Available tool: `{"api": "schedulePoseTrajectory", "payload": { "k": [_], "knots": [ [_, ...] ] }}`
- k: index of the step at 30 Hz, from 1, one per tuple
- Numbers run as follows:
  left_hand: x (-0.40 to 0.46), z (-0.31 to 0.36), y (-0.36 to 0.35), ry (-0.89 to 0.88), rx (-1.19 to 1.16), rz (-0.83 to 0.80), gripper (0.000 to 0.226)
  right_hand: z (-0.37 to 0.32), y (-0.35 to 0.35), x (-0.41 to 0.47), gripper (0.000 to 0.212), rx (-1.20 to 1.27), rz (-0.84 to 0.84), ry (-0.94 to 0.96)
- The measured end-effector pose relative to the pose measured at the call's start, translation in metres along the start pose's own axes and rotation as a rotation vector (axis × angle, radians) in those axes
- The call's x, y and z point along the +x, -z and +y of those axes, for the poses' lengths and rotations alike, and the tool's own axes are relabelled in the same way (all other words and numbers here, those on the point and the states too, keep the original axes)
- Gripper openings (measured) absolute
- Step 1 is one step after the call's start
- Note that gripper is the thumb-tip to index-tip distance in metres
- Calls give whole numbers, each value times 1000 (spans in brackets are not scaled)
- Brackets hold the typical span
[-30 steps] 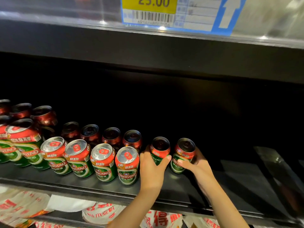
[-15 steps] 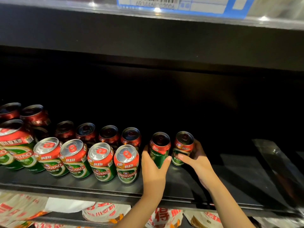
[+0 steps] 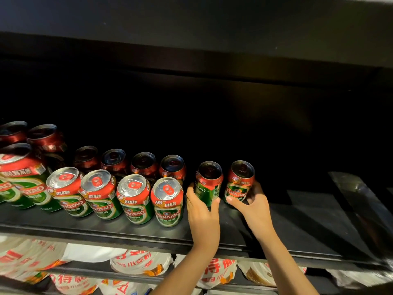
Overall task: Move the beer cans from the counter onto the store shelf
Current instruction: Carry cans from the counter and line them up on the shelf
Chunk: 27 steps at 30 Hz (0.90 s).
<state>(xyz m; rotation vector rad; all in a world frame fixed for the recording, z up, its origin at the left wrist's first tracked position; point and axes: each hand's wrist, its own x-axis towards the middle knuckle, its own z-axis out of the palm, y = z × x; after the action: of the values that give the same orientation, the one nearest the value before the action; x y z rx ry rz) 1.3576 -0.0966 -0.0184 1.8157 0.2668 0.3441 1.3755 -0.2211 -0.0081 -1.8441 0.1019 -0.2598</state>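
Right of the front can row (image 3: 119, 194) on the shelf (image 3: 308, 220), setting down two cans, left hand (image 3: 203, 211) gripping one (image 3: 208, 182), right hand (image 3: 253, 206) the other (image 3: 239, 182); next, letting go.

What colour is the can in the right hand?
Green body, red top band, on the can in the right hand; head view.

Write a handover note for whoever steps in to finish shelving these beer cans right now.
Left hand: grips a green and red can standing on the shelf, in the back row.
Right hand: grips the next can to its right, also on the shelf.
Done: a front row of four cans and a back row behind it stand to the left, with bigger cans at the far left.
Left: release both cans, then fill the bare shelf to the right. The counter is out of view, so the remaining count is unknown.
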Motion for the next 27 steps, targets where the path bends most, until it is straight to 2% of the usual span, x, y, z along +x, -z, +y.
{"api": "schedulePoseTrajectory", "payload": {
  "k": [5, 8, 11, 14, 18, 20, 22, 24, 27],
  "knots": [
    [-3, -2, 1, -15, 84, -18, 66, 0, 0, 0, 58, -30, -13, -10],
    [-17, 10, 6, 1, 76, -46, 77, 1, -1, 0, 58, -24, -22, -7],
    [-40, 22, 12, -123, 83, -44, 87, 1, 0, 0, 58, -8, -37, 2],
    [-56, 38, 25, -249, 129, -153, 89, -1, 1, 0, 59, 48, -56, 21],
    [-34, 68, 53, -569, 212, -170, 54, -2, 0, -1, 58, 81, -57, 48],
    [-7, 90, 68, -618, 350, -214, 44, -3, -1, -1, 56, 79, -44, 58],
    [23, 110, 80, -678, 546, -224, 45, -3, -2, 1, 56, 78, -34, 59],
    [47, 125, 84, -716, 746, -276, 58, -4, -2, 2, 56, 70, -34, 60],
    [76, 133, 79, -600, 1061, -520, 77, -4, -2, 3, 56, 70, -38, 54]
  ]
}}
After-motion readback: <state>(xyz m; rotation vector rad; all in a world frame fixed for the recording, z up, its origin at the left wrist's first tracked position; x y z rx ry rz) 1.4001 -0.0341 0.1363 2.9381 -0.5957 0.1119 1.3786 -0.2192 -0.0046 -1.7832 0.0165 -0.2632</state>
